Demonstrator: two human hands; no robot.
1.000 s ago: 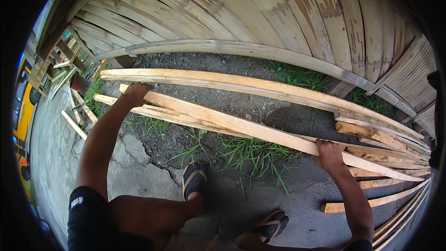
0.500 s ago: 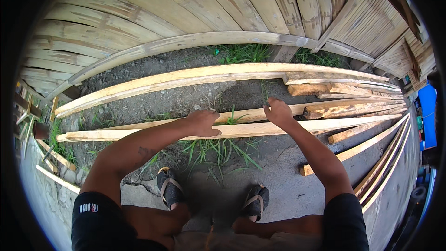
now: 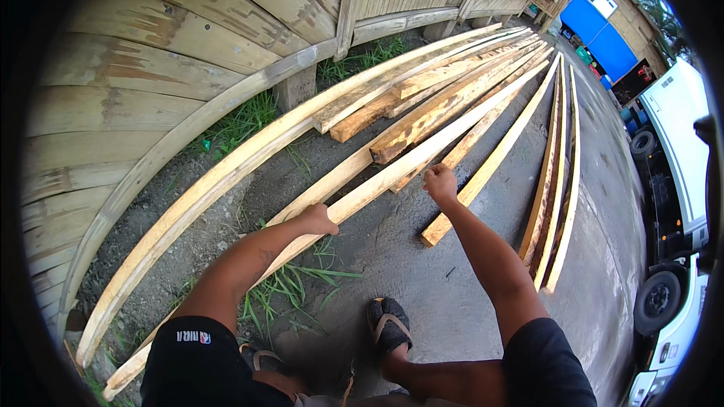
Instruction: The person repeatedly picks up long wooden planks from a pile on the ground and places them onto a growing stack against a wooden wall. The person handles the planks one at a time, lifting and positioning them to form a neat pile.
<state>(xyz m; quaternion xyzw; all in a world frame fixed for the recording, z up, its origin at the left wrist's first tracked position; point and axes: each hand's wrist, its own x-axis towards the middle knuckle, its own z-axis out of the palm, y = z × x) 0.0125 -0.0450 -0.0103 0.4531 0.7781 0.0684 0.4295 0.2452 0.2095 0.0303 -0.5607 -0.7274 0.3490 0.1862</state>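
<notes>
A long pale wooden beam [image 3: 437, 143] runs diagonally across the ground from lower left to upper right. My left hand [image 3: 317, 220] is closed over it, with the thumb on the near side and the other fingers mostly hidden. Curled into a fist, my right hand [image 3: 440, 183] hovers beside the beam with nothing visible in it. Just beyond that fist lies a rougher strip of timber [image 3: 461, 152], and a shorter squared timber [image 3: 490, 173] rests to its right. A dark-stained thick timber [image 3: 388, 149] sits behind the beam.
Another long beam [image 3: 226, 169] lies along the bamboo wall [image 3: 113, 98]. Several narrow wood strips [image 3: 559, 181] rest on the concrete at right. Grass [image 3: 290, 286] grows near my sandals [image 3: 391, 324]. A white truck [image 3: 679, 128] and a blue panel [image 3: 603, 38] are at far right.
My view has turned to the right, bringing the truck in. My left hand has closed on the beam. My right hand has drawn back from behind the beam to its near side and curled up.
</notes>
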